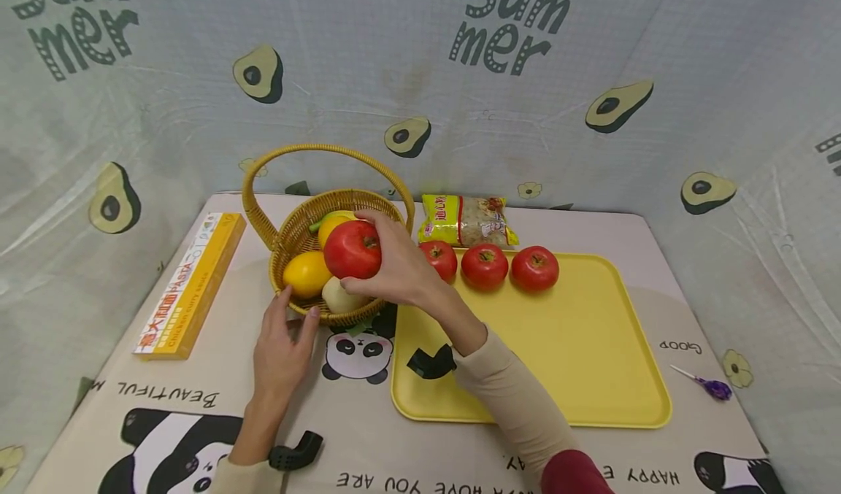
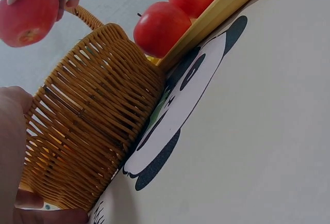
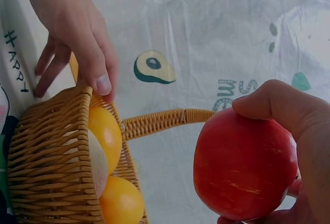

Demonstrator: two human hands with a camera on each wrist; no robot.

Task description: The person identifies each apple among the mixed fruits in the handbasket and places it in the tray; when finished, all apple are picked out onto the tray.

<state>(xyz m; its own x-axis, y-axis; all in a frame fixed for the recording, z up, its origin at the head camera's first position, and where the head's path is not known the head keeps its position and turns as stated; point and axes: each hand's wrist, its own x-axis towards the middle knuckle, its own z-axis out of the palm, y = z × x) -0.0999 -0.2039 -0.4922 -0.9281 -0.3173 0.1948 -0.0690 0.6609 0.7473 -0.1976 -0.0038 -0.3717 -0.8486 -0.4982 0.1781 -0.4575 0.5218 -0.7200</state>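
My right hand [image 1: 401,264] grips a red apple [image 1: 352,250] by its sides, thumb and fingers on opposite faces, over the wicker basket [image 1: 317,206]. In the right wrist view the apple [image 3: 245,164] appears large, beside the basket's handle [image 3: 167,122]. My left hand [image 1: 282,344] holds the near left rim of the basket, its thumb and fingertips right at the weave. Inside the basket lie a yellow lemon-like fruit [image 1: 307,275], a second yellow fruit [image 1: 333,228] and a pale round fruit [image 1: 342,297]. The held apple partly covers them.
Three more red apples [image 1: 484,266] line the far left edge of a yellow tray [image 1: 558,355]. Behind them lies a yellow printed food bag [image 1: 463,220]. A pasta box [image 1: 190,286] is left of the basket, and a small purple-handled tool [image 1: 712,387] lies at the right.
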